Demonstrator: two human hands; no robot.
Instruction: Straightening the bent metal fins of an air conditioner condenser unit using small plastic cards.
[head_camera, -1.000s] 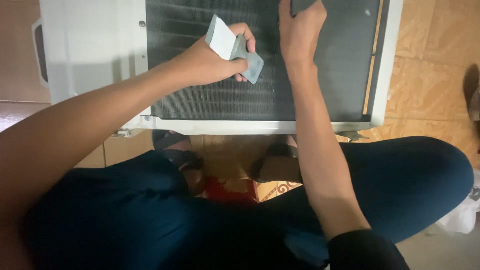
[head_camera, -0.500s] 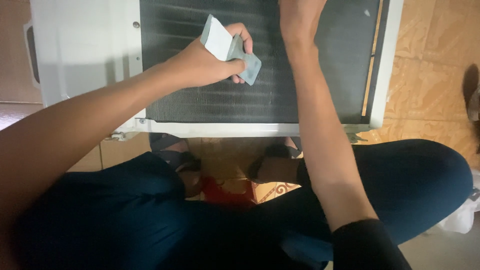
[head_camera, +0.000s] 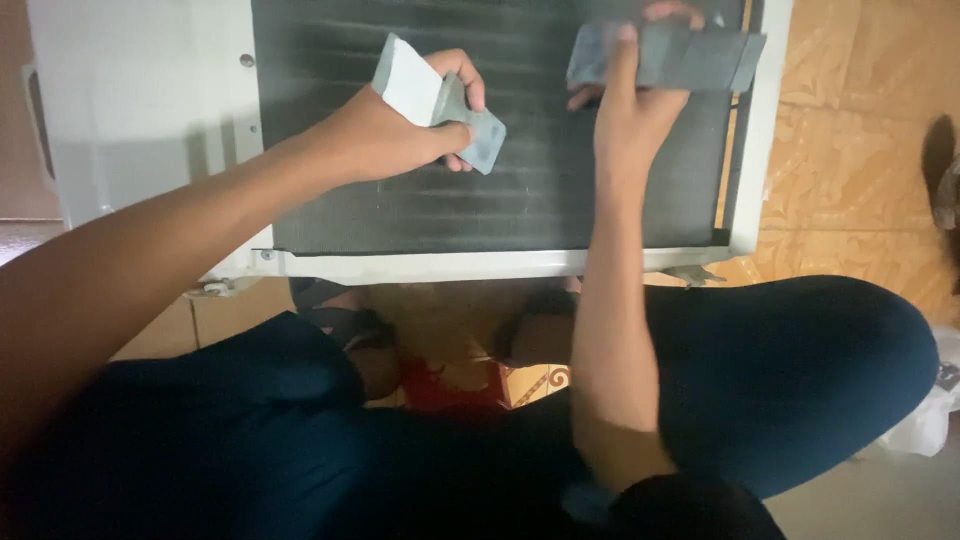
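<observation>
Tiled floor (head_camera: 850, 190) | left hand (head_camera: 385, 135) — small pad (head_camera: 440, 100) | right hand (head_camera: 630, 110) — long pad (head_camera: 665, 55)

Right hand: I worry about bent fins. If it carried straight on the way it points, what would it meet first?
Probably the dark finned coil panel; the right hand, holding a grey flat piece, already seems against it, though depth is unclear.

Bare forearms, a dark sleeve cuff at the right elbow, and dark navy trousers (head_camera: 800, 390) on both legs

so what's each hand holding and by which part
Left hand pinches a folded grey-and-white strip near its middle; right hand grips a grey strip near its left end.
</observation>
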